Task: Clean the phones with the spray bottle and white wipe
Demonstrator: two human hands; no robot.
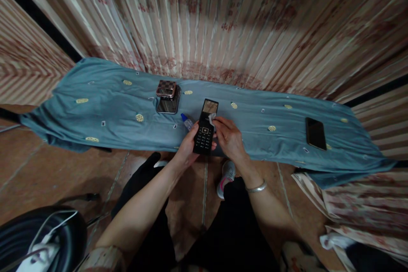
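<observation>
My left hand [188, 146] is closed around a black flip phone [204, 136], which lies unfolded with its keypad and small screen facing up. Pinched in my right hand [230, 137] is a small white wipe [212, 118], touching the phone near its hinge, just below the screen. A small clear bottle with a blue cap [187, 121] lies on the cloth beside my left fingers. Farther back on the left, a small box with a checkered lid [166, 88] rests on a dark, shiny flat object [168, 105].
A blue patterned cloth [108, 114] covers the long narrow table. Near its right end lies a dark smartphone [315, 133]. Pleated curtains [204, 21] hang behind. A white power strip [40, 258] with cables sits on a black round seat [72, 238] at lower left.
</observation>
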